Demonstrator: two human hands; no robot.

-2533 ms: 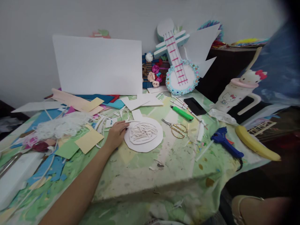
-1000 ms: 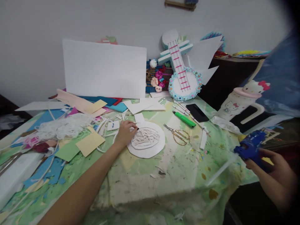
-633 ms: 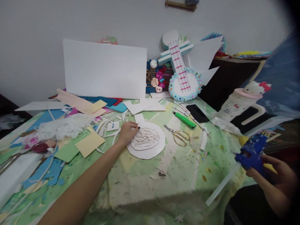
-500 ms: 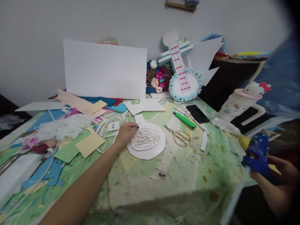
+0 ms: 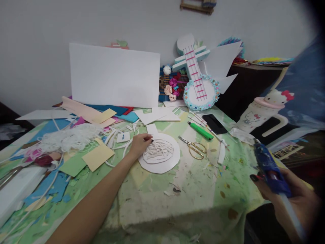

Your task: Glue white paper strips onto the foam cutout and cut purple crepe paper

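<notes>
My right hand [image 5: 297, 200] grips a blue hot glue gun [image 5: 273, 171] off the table's right side. Its nozzle tips up and to the left, and a long pale glue stick [image 5: 291, 215] sticks out of its back. My left hand [image 5: 141, 145] is over the left edge of a white round board [image 5: 162, 167]. Its fingers are drawn together by a smaller disc [image 5: 158, 150] covered with short white strips. What they pinch, if anything, is too small to make out. Gold-handled scissors [image 5: 195, 149] lie right of the board.
A green cutter [image 5: 200, 130], a black phone [image 5: 214, 123] and a white cup [image 5: 250, 115] lie or stand to the right. Coloured paper [image 5: 98, 158] and tangled white string [image 5: 68, 139] spread on the left. A white panel [image 5: 114, 76] and a decorated model instrument [image 5: 195, 74] lean behind.
My right hand has turned the glue gun so its nozzle points up and left, with the glue stick now trailing down right. My left hand has barely moved, staying at the discs.
</notes>
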